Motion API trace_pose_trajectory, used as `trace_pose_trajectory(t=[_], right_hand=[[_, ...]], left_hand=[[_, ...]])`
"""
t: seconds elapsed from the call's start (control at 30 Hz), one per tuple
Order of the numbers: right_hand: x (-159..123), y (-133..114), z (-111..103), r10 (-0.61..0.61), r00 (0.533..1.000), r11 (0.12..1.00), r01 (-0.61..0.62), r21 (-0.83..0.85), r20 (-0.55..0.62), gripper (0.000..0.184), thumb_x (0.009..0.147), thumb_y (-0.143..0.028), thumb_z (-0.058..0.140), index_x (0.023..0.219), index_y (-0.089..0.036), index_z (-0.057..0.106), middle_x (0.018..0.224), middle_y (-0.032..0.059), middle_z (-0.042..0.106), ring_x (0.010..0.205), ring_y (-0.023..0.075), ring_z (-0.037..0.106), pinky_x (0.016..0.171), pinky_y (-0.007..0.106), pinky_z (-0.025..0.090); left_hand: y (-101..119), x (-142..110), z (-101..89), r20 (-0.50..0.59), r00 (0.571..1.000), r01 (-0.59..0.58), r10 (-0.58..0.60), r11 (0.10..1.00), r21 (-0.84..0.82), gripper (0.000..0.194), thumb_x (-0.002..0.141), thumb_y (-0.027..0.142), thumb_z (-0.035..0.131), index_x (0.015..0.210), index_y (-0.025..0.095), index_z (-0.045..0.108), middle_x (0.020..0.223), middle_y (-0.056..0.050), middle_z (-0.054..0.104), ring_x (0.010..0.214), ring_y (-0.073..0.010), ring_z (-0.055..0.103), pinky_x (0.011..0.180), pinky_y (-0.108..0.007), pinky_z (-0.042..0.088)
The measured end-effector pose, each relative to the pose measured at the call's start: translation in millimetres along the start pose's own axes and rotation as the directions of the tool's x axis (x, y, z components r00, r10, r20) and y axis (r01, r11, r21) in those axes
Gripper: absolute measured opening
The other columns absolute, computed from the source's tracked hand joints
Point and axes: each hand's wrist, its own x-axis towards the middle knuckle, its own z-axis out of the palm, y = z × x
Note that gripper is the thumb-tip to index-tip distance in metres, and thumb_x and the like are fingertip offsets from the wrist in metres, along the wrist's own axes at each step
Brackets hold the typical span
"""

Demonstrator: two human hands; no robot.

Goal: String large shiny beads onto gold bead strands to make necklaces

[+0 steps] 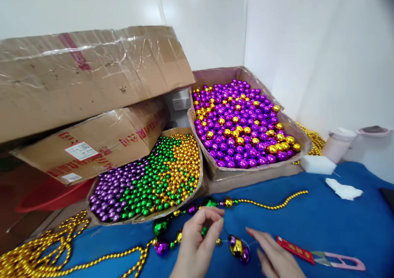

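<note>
While open blue cloth (pixel 308 220) spreads beyond your right hand (pixel 278 251), around the pink-handled snips (pixel 335 255), a cardboard box (pixel 220 172) of beads (pixel 214 146) stands along its far edge, before white walls (pixel 277 44). The bead cluster (pixel 236 248) lies between your hands: your left hand (pixel 197 239) pinches the thin thread (pixel 226 231), and your right stretches its fingers (whether they grip, I cannot tell).

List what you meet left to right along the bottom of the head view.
Heap of gold bead strands → large purple ball → left hand → purple-and-gold ball cluster → right hand → red strip → pink-handled snips
</note>
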Motion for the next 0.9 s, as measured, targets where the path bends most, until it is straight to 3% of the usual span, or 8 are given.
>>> trace_pose_trajectory(t=[0.17, 0.3, 0.4, 0.5, 0.6, 0.67, 0.77, 0.9], right_hand=[[19.5, -52.4, -33.0, -0.117, 0.993, 0.992, 0.116, 0.056, -0.002, 0.036, 0.095, -0.035, 0.040, 0.130, -0.029, 0.050, 0.119, 0.0055, 0.063, 0.108, 0.0177, 0.060, 0.092, 0.028, 0.048], [25.6, -66.3, -28.9, -0.218, 0.975, 0.966, 0.209, 0.154, 0.044, 0.028, 0.097, -0.033, 0.035, 0.099, -0.024, 0.062, 0.081, 0.0017, 0.066, 0.072, 0.0132, 0.063, 0.066, 0.022, 0.048], [23.1, -68.2, -31.6, -0.131, 0.991, 0.956, 0.133, 0.263, -0.023, 0.032, 0.098, -0.037, 0.033, 0.094, -0.021, 0.060, 0.067, -0.0011, 0.058, 0.059, 0.0118, 0.057, 0.058, 0.022, 0.044], [19.1, -79.7, -43.5, -0.054, 0.998, 0.912, 0.064, 0.405, -0.036, 0.032, 0.097, -0.041, 0.034, 0.096, -0.021, 0.059, 0.061, -0.0030, 0.054, 0.057, 0.0113, 0.054, 0.058, 0.022, 0.042], [14.6, -94.8, -59.1, 0.011, 0.998, 0.861, 0.021, 0.507, -0.061, 0.031, 0.095, -0.044, 0.040, 0.094, -0.021, 0.061, 0.060, -0.0034, 0.053, 0.058, 0.0109, 0.053, 0.060, 0.023, 0.042], [12.0, -99.6, -71.0, 0.095, 0.986, 0.803, 0.007, 0.597, -0.139, 0.029, 0.093, -0.046, 0.045, 0.097, -0.022, 0.062, 0.059, -0.0032, 0.053, 0.057, 0.0108, 0.052, 0.059, 0.023, 0.043], [11.0, -93.7, -93.0, 0.186, 0.938, 0.684, 0.089, 0.724, -0.292, 0.027, 0.090, -0.044, 0.052, 0.103, -0.023, 0.062, 0.060, -0.0029, 0.050, 0.056, 0.0105, 0.049, 0.051, 0.021, 0.043], [13.5, -63.9, -125.2, 0.271, 0.819, 0.630, 0.247, 0.736, -0.506, 0.024, 0.086, -0.036, 0.060, 0.104, -0.022, 0.063, 0.062, -0.0038, 0.045, 0.057, 0.0087, 0.044, 0.048, 0.017, 0.042]], left_hand=[[53.6, 11.2, -4.0, 0.061, 0.982, -0.180, 0.179, 0.984, 0.011, 0.009, 0.089, 0.025, 0.056, 0.084, 0.021, 0.061, 0.100, -0.004, 0.068, 0.092, -0.0168, 0.062, 0.080, -0.026, 0.046], [62.4, 14.7, 0.6, -0.050, 0.970, -0.245, 0.240, 0.961, -0.129, 0.006, 0.089, 0.022, 0.056, 0.086, 0.022, 0.061, 0.097, -0.003, 0.068, 0.091, -0.0152, 0.062, 0.081, -0.024, 0.048], [29.8, 9.0, 9.0, -0.041, 0.979, -0.206, 0.201, 0.958, -0.199, 0.029, 0.089, 0.027, 0.054, 0.118, 0.025, 0.051, 0.121, -0.008, 0.061, 0.106, -0.0203, 0.059, 0.092, -0.034, 0.047], [-20.1, -0.5, 22.9, 0.257, 0.961, -0.122, 0.105, 0.991, 0.051, 0.067, 0.075, 0.035, 0.070, 0.134, 0.025, 0.040, 0.137, -0.012, 0.049, 0.124, -0.0293, 0.046, 0.104, -0.044, 0.036], [-59.0, -7.4, 37.5, 0.471, 0.878, -0.252, 0.079, 0.915, 0.315, 0.082, 0.063, 0.048, 0.076, 0.134, 0.025, 0.042, 0.130, -0.012, 0.057, 0.118, -0.0332, 0.051, 0.105, -0.051, 0.033], [-75.3, -9.7, 44.2, 0.533, 0.842, -0.360, 0.088, 0.827, 0.432, 0.074, 0.066, 0.054, 0.071, 0.130, 0.027, 0.045, 0.119, -0.009, 0.063, 0.109, -0.0317, 0.056, 0.104, -0.056, 0.029], [-93.2, -11.8, 46.9, 0.543, 0.834, -0.473, 0.096, 0.629, 0.617, 0.039, 0.074, 0.045, 0.065, 0.107, 0.025, 0.057, 0.098, -0.004, 0.067, 0.091, -0.0259, 0.060, 0.103, -0.060, 0.028], [-108.2, -17.0, 33.6, 0.526, 0.843, -0.514, 0.114, 0.460, 0.725, 0.014, 0.074, 0.026, 0.062, 0.086, 0.020, 0.057, 0.085, -0.005, 0.065, 0.084, -0.0251, 0.058, 0.101, -0.059, 0.030]])
